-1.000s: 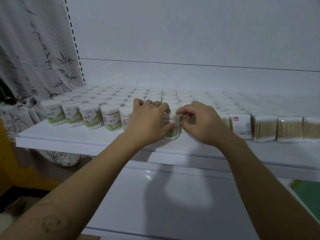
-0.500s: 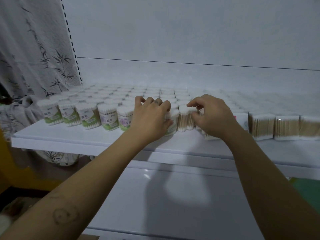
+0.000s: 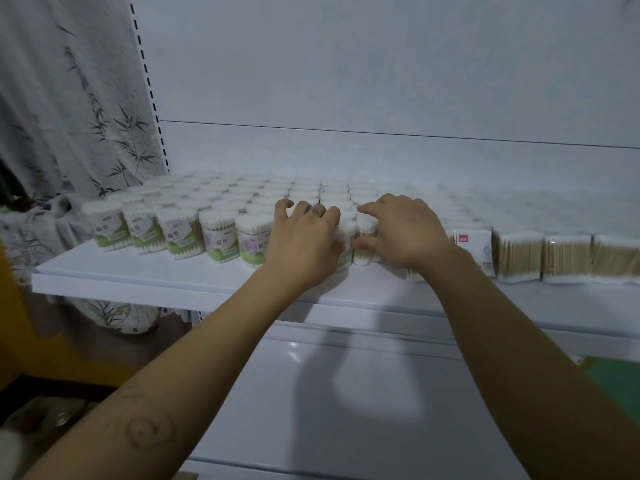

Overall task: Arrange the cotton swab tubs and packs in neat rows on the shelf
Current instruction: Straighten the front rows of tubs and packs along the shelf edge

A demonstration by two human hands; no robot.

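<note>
A white shelf (image 3: 145, 277) carries many round cotton swab tubs (image 3: 218, 237) in rows on its left half, and flat clear swab packs (image 3: 517, 256) in a row on the right. My left hand (image 3: 304, 244) curls round a front-row tub with a green label, mostly hidden behind it. My right hand (image 3: 405, 230) grips the neighbouring clear tub (image 3: 365, 240) between thumb and forefinger. Both tubs stand upright, touching each other in the front row.
A pack with a white and pink label (image 3: 472, 247) stands just right of my right hand. A lower white shelf (image 3: 346, 410) lies beneath. A patterned curtain (image 3: 69, 116) hangs at the left. The white back panel (image 3: 381, 81) rises behind the rows.
Both hands pushed their tubs back from the shelf's front edge into the front row. The view shifted slightly.
</note>
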